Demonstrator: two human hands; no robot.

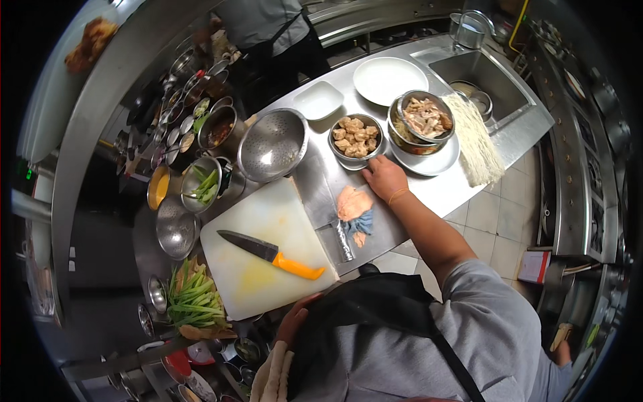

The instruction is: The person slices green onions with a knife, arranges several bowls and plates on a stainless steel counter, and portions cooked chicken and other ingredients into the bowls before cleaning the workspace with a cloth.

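My right hand (387, 177) is at the near rim of a metal bowl (333, 145) of brown chunks (355, 135), which stands on a small plate. Whether its fingers grip the rim is unclear. By the near edge of the white cutting board (251, 216), my left hand (294, 317) hangs against the black apron (371, 301), its fingers partly hidden. A chef's knife with an orange handle (301, 266) lies across the board. Between board and right hand are a crumpled pinkish cloth-like piece (354, 202), a blue cloth (359, 223) and a silvery handle (344, 243).
Stacked bowls with shredded meat (427, 118) stand on a plate (432, 167) beside pale noodles (472, 140). Beyond are white dishes (391, 80) and a sink (482, 75). A colander (274, 143), ingredient bowls and green stalks (196, 296) line the left. A person (266, 25) stands across the table.
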